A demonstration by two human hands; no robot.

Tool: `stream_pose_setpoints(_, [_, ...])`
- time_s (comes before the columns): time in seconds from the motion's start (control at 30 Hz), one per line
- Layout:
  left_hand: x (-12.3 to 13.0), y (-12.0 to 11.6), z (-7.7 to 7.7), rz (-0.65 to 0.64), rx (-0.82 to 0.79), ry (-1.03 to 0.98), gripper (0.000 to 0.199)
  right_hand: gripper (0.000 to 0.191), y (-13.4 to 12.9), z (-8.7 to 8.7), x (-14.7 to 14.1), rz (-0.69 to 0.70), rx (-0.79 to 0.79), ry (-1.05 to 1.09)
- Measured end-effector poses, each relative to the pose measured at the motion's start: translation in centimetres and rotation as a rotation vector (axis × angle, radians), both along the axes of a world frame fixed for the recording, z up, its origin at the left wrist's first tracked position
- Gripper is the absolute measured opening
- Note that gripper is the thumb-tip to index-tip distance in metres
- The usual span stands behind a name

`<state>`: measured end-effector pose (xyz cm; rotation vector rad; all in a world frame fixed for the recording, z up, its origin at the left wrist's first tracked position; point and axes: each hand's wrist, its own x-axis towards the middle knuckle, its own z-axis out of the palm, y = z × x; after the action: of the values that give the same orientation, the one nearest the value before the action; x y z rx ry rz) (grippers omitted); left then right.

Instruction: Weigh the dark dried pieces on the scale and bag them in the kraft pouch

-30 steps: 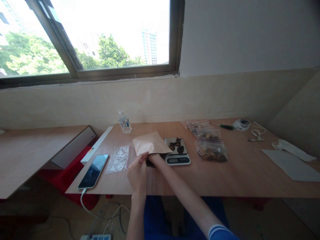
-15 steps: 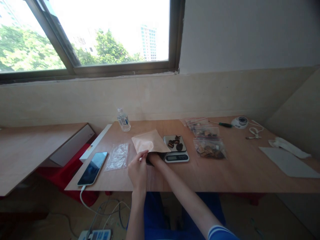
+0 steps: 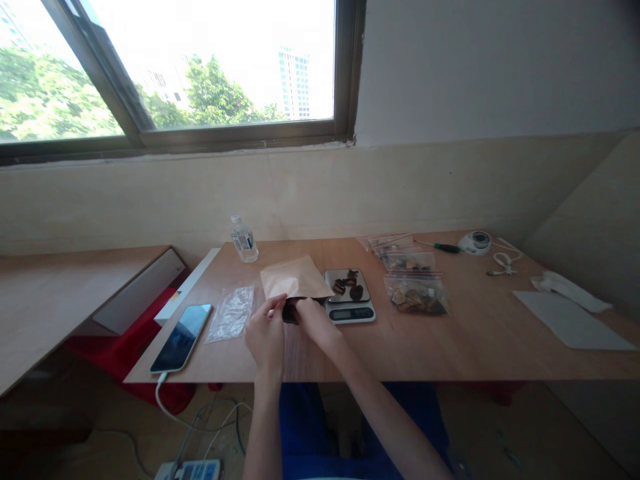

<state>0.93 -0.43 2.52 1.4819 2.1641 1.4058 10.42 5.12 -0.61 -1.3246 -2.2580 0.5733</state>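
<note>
A brown paper bag (image 3: pixel 295 277) lies with its dark opening toward me. My left hand (image 3: pixel 267 328) pinches the left edge of that opening. At the mouth of the bag is my right hand (image 3: pixel 313 320), its fingertips hidden inside, so I cannot tell what they hold. Just right of the bag, a white digital scale (image 3: pixel 353 312) carries several dark dried pieces (image 3: pixel 356 292) on its plate. A flat clear plastic bag (image 3: pixel 231 313) lies to the left of my left hand.
A phone (image 3: pixel 181 339) with a cable lies at the left edge, a water bottle (image 3: pixel 244 241) behind. Zip bags of dried pieces (image 3: pixel 416 295) are right of the scale. Farther right are a screwdriver (image 3: pixel 447 248), a white camera (image 3: pixel 475 243) and a white sheet (image 3: pixel 570 320).
My right hand has drawn back toward me, and its back and knuckles now show at the opening. My left hand still pinches the bag's edge. The view has shifted slightly.
</note>
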Motion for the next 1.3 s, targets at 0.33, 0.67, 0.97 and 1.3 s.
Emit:
stream_pose_setpoints(0.33, [-0.2,0.5,0.0,-0.011,0.002,-0.004,0.02,0.03,-1.2,1.1,1.8,0.039,0.14,-0.004])
stream_pose_setpoints(0.67, [-0.2,0.8,-0.2,-0.021,0.021,-0.056,0.021,0.029,-1.9,0.9,3.7,0.132,0.253,0.353])
stream_pose_setpoints(0.97, [0.0,0.7,0.0,-0.006,-0.013,-0.004,0.022,0.021,-0.8,-1.2,3.9,0.071,0.349,0.367])
stream_pose_setpoints(1.3, [-0.5,1.2,0.2,0.006,0.031,-0.02,0.021,0.026,-1.7,-1.7,5.3,-0.271,0.122,0.969])
